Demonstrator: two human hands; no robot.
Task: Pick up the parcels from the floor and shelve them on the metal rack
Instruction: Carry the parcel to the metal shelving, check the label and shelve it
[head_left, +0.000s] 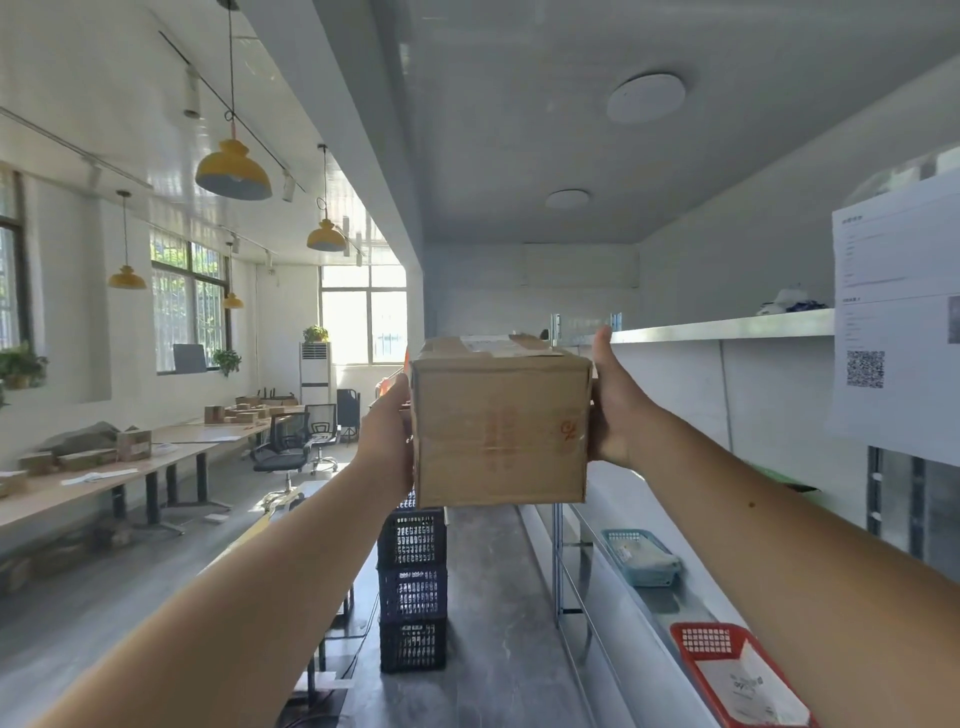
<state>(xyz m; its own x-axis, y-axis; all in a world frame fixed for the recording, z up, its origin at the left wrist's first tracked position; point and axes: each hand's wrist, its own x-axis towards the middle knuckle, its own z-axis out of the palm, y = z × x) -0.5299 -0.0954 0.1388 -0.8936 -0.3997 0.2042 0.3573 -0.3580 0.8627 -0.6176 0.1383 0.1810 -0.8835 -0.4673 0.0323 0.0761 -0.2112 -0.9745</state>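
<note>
A brown cardboard parcel (501, 431) with tape and faded red print is held up at arm's length in the middle of the view. My left hand (387, 436) presses its left side and my right hand (613, 410) presses its right side, thumb up along the edge. The metal rack (727, 328) runs along the right; its upper shelf edge is level with the parcel's top, just right of it. The parcel hangs in the air, left of the rack.
A blue basket (641, 556) and a red basket (737, 675) sit on a lower rack shelf. Stacked dark crates (413, 587) stand on the floor below the parcel. A paper notice (893, 312) hangs on the rack at right. Desks and chairs fill the left.
</note>
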